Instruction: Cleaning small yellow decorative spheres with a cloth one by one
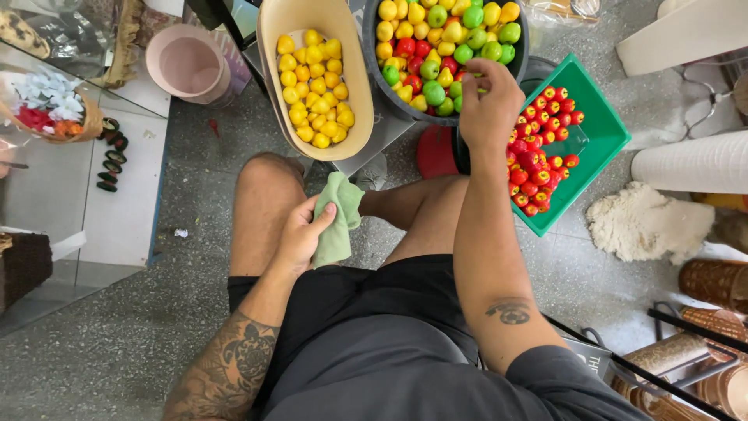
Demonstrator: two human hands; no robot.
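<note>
Hands work apart: the left hand (300, 234) grips a green cloth (336, 218) over the knee; the right hand (489, 105), fingers curled, reaches into the dark bowl (372, 78) of mixed toy fruit (436, 47); whether it holds one, I cannot tell.

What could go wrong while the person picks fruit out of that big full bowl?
The dark bowl is heaped with mixed fruit, so the right hand reaching in might knock pieces over the rim onto the floor. The green tray of red fruit sits tilted below; it could perhaps tip if bumped.
</note>
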